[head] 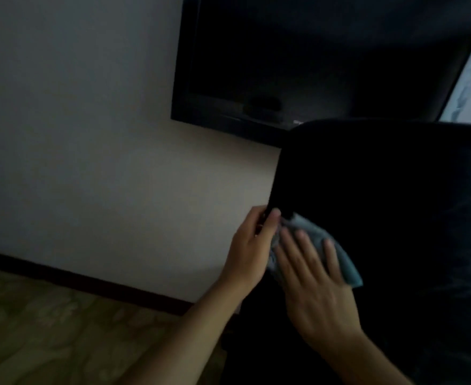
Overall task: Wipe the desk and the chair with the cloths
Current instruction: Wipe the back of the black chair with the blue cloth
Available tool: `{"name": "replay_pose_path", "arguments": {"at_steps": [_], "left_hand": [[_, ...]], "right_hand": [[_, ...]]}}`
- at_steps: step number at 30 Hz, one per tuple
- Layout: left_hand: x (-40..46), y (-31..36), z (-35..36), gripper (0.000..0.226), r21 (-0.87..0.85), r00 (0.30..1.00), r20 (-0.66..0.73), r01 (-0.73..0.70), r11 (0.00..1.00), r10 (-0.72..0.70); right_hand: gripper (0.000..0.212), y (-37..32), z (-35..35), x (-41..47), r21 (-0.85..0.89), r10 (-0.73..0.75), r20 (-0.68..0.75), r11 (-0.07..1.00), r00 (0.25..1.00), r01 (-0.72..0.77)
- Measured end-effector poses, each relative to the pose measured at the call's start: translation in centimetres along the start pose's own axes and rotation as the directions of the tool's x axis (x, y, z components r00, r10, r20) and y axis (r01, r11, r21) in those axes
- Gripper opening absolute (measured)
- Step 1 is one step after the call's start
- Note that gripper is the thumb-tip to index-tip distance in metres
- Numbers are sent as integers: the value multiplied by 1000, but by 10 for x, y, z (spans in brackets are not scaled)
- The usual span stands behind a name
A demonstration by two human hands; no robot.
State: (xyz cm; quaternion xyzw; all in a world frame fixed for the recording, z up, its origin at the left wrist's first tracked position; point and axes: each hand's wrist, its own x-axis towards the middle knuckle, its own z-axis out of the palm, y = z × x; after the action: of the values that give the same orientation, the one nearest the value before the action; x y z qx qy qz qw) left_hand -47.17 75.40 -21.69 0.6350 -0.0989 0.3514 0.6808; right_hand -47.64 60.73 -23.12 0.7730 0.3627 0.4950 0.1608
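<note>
Chair (381,218) fills the right half of the head view: a black backrest, dark and low in detail. Cloth (337,254), pale blue-grey, lies flat against the chair's near face, close to its left edge. The right hand (316,279) presses the cloth onto the chair with fingers straight and spread, not curled around it; part of the cloth shows beyond the fingertips. The left hand (252,243) grips the chair's left edge, thumb on the near face and fingers wrapped behind, touching the cloth's left end. Above the chair, a black frame (284,65) hangs on the pale wall (90,134). Left of the chair, a dark baseboard (90,282) meets the patterned floor (62,329).
</note>
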Motion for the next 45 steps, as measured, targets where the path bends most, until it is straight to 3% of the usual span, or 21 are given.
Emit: {"name": "replay_pose_path", "arguments": {"at_steps": [2, 4, 9, 12, 14, 16, 19, 20, 21, 23, 25, 27, 31, 33, 36, 39, 41, 45], "left_hand": [[-22, -17, -10, 34, 43, 996, 63, 55, 998, -57], [-34, -27, -17, 34, 43, 990, 62, 126, 991, -128], [-40, -25, -22, 42, 54, 970, 79, 227, 972, -231], [-36, -17, -22, 35, 18, 959, 57, 277, 961, -277], [-40, -19, -18, 24, -4, 963, -9, 268, 963, -268], [-50, -20, -16, 17, 32, 975, -39, 219, 975, -218], [-66, -19, -19, 22, 157, 989, 40, 138, 978, -146], [-69, -19, -18, 28, 211, 992, 51, 101, 972, -115], [-70, -17, -18, 35, 271, 996, 32, 70, 960, -82], [-68, -6, -14, 50, 351, 998, -34, -39, 935, 54], [-61, 10, -8, 64, 383, 975, -18, -197, 903, 220], [-52, 24, 4, 81, 461, 938, 89, -336, 821, 334], [-32, 41, 38, 104, 678, 796, 312, -569, 465, 519], [-29, 42, 51, 104, 709, 750, 367, -609, 356, 551], [-28, 33, 60, 95, 749, 732, 390, -605, 270, 559], [-27, 27, 63, 97, 808, 743, 388, -559, 188, 545], [-27, 26, 69, 96, 831, 748, 366, -530, 167, 554], [-28, 33, 80, 80, 841, 727, 315, -512, 176, 610]], "right_hand": [[61, -17, 2, -20, 32, -27, 82, 999, 996, 24], [60, -11, -4, -16, 10, -19, 73, 1000, 997, 18], [61, 47, -25, 37, -35, 119, -160, 991, 980, -126], [63, 48, -24, 50, -22, 144, -206, 988, 968, -152], [62, 19, -6, 26, 8, 114, -122, 993, 986, -114], [61, -25, 14, -20, 45, 7, 57, 999, 998, -9], [63, -60, 35, -76, 59, -144, 369, 990, 918, 131], [64, -56, 36, -80, 44, -151, 401, 988, 904, 146], [66, -46, 34, -76, 13, -154, 342, 987, 927, 159], [63, -10, 21, -56, -12, -85, 89, 996, 992, 86], [59, 39, -4, -21, 27, 32, -137, 999, 990, -29], [59, 90, -28, 9, 0, 80, -291, 996, 953, -84], [59, 122, -44, 11, -24, 54, -315, 998, 948, -64], [60, 105, -26, -27, 19, 58, -267, 998, 962, -55], [62, 79, 6, -101, 48, 29, -146, 999, 989, -22], [63, 83, 9, -128, 46, -91, -74, 994, 993, 94], [59, 108, -4, -112, 58, -110, -146, 991, 983, 120], [54, 182, -50, -45, 59, 104, -400, 994, 911, -88]]}}
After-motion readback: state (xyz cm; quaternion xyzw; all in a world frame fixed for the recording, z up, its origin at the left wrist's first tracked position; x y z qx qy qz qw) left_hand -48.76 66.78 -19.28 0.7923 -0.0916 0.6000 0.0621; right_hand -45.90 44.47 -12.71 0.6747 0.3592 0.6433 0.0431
